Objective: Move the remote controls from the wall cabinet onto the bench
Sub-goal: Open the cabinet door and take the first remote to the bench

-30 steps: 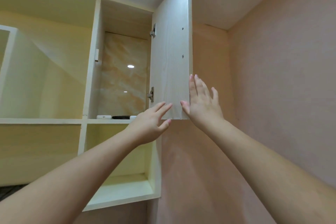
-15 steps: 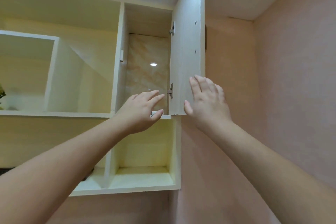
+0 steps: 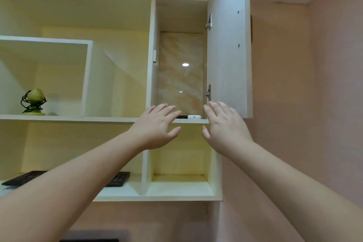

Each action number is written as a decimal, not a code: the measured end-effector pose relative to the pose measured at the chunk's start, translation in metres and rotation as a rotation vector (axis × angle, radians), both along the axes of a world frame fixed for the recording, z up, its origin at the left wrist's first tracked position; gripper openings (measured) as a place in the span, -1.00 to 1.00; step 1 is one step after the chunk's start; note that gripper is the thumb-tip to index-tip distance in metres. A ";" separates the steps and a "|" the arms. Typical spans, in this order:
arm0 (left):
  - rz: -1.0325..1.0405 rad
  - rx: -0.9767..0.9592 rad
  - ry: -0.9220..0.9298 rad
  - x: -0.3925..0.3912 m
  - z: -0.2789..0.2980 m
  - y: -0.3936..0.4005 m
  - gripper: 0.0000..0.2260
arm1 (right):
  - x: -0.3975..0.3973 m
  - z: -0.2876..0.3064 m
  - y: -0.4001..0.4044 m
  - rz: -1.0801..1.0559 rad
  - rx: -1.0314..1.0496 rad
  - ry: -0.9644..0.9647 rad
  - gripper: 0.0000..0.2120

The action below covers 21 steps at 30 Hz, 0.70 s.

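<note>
The wall cabinet's narrow compartment stands open, its door (image 3: 229,49) swung out to the right. On its shelf (image 3: 188,121) lie a white remote (image 3: 194,117) and a black remote (image 3: 181,117), the black one mostly hidden behind my left hand. My left hand (image 3: 157,125) is raised in front of the shelf edge with its fingers straight and spread, holding nothing. My right hand (image 3: 224,125) is up beside it, just below the door's lower corner, fingers straight, empty. The bench is out of view.
To the left are open shelves with a green ornament on a black wire stand (image 3: 33,103). A black keyboard (image 3: 117,179) lies on the lower shelf, partly behind my left arm. A pink wall (image 3: 314,104) runs along the right.
My right hand has left the door's edge and come down to the left. My left hand has moved in front of the shelf. The view has shifted, showing more shelves on the left.
</note>
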<state>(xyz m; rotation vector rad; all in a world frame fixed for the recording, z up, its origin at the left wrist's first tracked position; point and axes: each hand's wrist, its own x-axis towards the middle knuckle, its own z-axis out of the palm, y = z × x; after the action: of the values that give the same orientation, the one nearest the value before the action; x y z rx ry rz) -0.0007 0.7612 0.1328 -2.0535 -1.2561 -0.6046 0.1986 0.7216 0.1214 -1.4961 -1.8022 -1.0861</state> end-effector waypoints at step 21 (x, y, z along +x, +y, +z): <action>-0.209 0.010 0.061 -0.063 -0.007 0.059 -0.42 | -0.063 -0.001 0.064 -0.168 -0.094 -0.002 -0.44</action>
<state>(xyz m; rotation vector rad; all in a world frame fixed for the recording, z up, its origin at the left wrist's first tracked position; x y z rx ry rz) -0.0635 0.8201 0.1256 -2.1947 -1.0096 -0.6355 0.1354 0.7852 0.1205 -1.7286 -1.7766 -1.0943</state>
